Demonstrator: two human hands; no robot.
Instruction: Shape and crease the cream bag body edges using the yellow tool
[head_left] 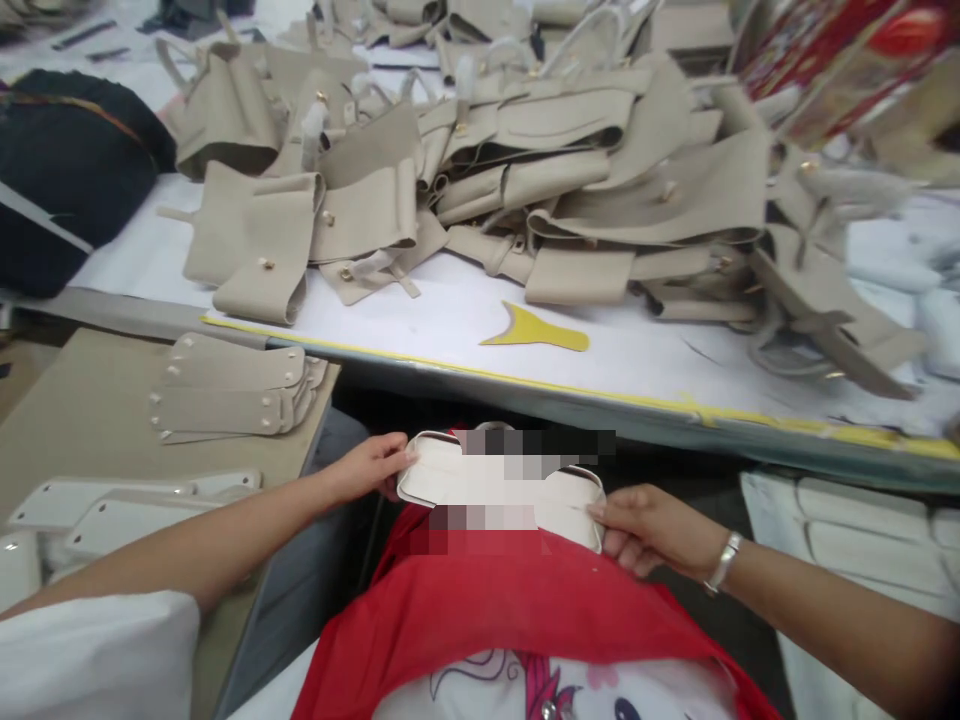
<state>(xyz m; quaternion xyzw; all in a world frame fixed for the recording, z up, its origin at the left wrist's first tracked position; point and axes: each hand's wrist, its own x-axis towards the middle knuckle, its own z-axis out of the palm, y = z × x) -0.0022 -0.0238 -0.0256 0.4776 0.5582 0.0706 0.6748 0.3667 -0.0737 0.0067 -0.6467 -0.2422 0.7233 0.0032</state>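
Note:
A long white bag piece with rounded corners and a thin raised rim lies level over a red apron. Its middle is hidden by a pixelated patch. My left hand pinches the left end between thumb and fingers. At the opposite end, my right hand grips the rounded corner, thumb on top and fingers curled below. A silver bracelet circles the right wrist.
Beige leather bag parts are heaped across the white-covered table. A yellow template lies near its front edge. To the left, a board carries stacked beige panels and white pieces. More white pieces lie at right.

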